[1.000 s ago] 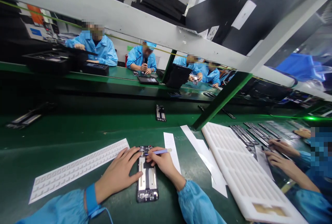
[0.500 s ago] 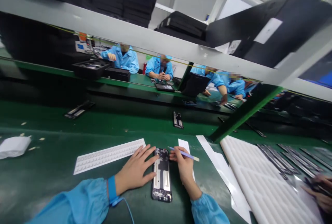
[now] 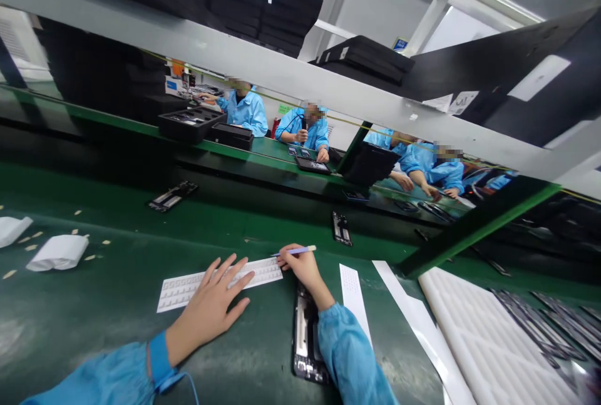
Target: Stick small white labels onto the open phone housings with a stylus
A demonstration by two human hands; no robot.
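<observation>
My left hand (image 3: 213,305) lies with spread fingers over a white sheet of small labels (image 3: 181,292) on the green bench. Pinched in my right hand (image 3: 300,265) is a thin purple tool (image 3: 295,251), its pointed end at the right end of that sheet. Below my right wrist lies a black and silver phone frame (image 3: 303,330), partly hidden by my right forearm and sleeve. A second narrow label sheet (image 3: 354,295) rests to the right of the frame.
White strips (image 3: 413,317) and a ridged white foam tray (image 3: 498,342) lie at right, beside several phone frames (image 3: 535,323). A green post (image 3: 479,223) rises behind. Crumpled white wrapping (image 3: 59,252) sits at left. People in blue work across the bench.
My right hand has moved with the tool from the phone frame to the label sheet on the left. My left hand has left the frame's edge and shifted onto that sheet. The view has shifted.
</observation>
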